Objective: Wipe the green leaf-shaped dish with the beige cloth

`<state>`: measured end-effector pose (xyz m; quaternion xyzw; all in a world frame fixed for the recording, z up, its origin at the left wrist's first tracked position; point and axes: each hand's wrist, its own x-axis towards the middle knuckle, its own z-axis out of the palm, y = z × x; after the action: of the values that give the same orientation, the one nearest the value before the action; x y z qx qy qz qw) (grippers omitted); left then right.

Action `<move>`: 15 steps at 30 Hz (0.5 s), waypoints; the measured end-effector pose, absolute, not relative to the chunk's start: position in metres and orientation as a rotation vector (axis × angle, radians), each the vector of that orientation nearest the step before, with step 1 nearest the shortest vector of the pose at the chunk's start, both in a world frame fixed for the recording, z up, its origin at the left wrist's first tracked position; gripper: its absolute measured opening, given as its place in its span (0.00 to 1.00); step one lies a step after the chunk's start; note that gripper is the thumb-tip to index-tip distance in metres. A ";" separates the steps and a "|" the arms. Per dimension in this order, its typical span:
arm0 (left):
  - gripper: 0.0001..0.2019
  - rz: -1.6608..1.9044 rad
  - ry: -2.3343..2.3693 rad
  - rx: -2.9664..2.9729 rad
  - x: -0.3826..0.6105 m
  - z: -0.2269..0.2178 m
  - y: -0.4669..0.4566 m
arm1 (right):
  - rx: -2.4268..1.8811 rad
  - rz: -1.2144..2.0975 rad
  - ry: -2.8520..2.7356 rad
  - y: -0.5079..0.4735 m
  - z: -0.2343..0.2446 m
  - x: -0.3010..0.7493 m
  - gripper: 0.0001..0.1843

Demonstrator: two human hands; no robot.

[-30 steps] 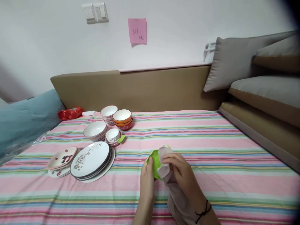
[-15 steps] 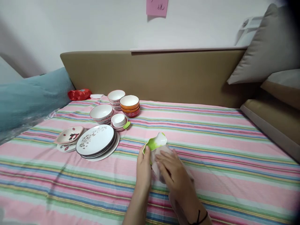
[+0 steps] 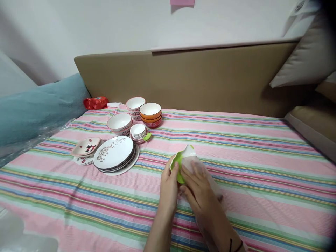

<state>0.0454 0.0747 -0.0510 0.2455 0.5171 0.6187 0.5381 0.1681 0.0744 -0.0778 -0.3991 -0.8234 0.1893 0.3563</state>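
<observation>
**Green dish gripped and wiped over the striped sheet**

The left hand (image 3: 170, 184) clamps the rim of a small green-and-white dish (image 3: 180, 161), tilted just above the striped bedsheet (image 3: 249, 157). The right hand (image 3: 198, 189), at its 3 o'clock, presses a pale cloth (image 3: 195, 165) into the dish, fingers closed on the fabric. At 10 o'clock sits a stack of plates (image 3: 114, 157) (bowls beyond them).

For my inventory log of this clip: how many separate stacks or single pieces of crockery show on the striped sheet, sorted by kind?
Plate stacks: 2, round white plates and small patterned dishes.
Bowl stacks or single bowls: 3, white bowl, pink-rimmed bowls, orange bowls.
Small saucer stacks: 1.
Green dish in the left hand: 1.
Total: 7.
</observation>
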 end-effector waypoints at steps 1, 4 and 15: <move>0.22 1.473 1.215 0.582 0.045 -0.050 0.074 | -0.992 0.526 -2.169 0.074 -0.076 0.168 0.24; 0.23 1.473 1.201 0.511 0.045 -0.046 0.073 | -0.930 0.568 -2.159 0.072 -0.068 0.173 0.19; 0.21 1.412 1.267 0.564 0.047 -0.050 0.074 | -1.109 0.489 -2.211 0.075 -0.091 0.161 0.26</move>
<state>0.0474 0.0741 -0.0501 0.2380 0.5349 0.5964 0.5492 0.1607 0.0748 -0.0912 -0.4187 -0.8351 0.1848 0.3051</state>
